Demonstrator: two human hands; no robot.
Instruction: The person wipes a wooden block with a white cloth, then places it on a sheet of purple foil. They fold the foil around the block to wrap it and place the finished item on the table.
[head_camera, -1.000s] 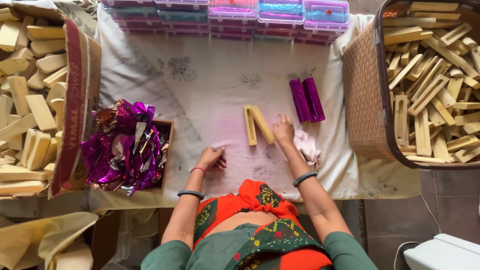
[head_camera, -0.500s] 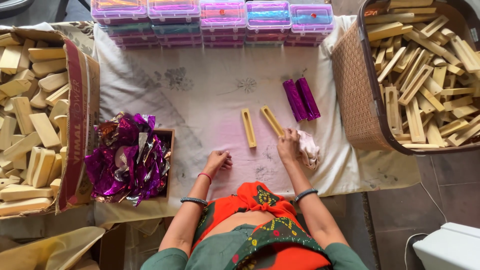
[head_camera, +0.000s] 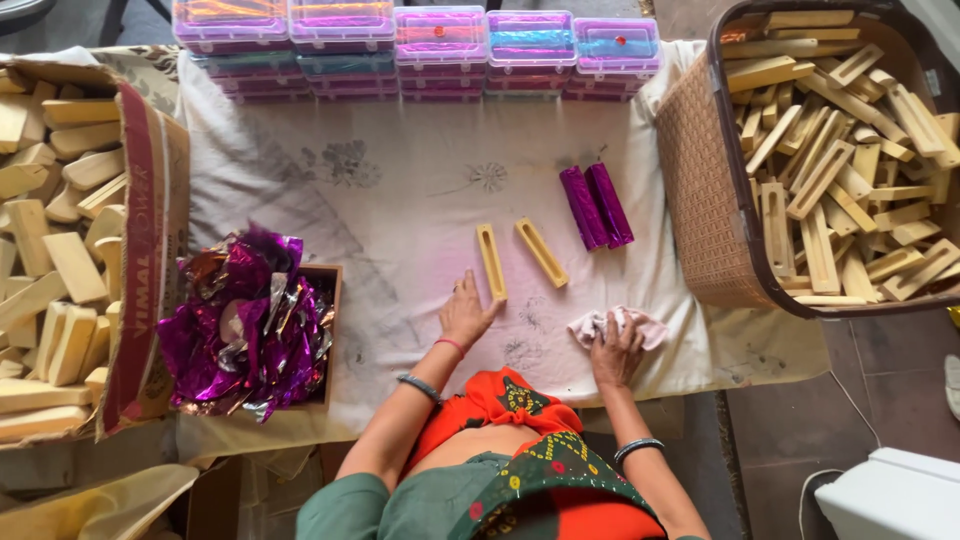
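Observation:
Two slotted yellow wooden pieces lie on the white cloth: one upright (head_camera: 490, 262), one slanted (head_camera: 541, 252). My left hand (head_camera: 467, 312) rests open on the cloth, fingertips touching the near end of the upright piece. My right hand (head_camera: 615, 349) grips a crumpled pink rag (head_camera: 612, 323) near the cloth's front edge. Two rods wrapped in purple foil (head_camera: 596, 206) lie side by side beyond the slanted piece.
A small box of crumpled purple foil sheets (head_camera: 248, 320) stands at the left. A cardboard box of wooden blocks (head_camera: 60, 230) is far left. A brown woven basket (head_camera: 710, 190) of slotted wooden pieces is on the right. Coloured plastic cases (head_camera: 420, 45) line the far edge.
My right hand left the slanted wooden piece and moved back onto the pink rag. My left hand slid forward to the upright piece. The two pieces now lie apart.

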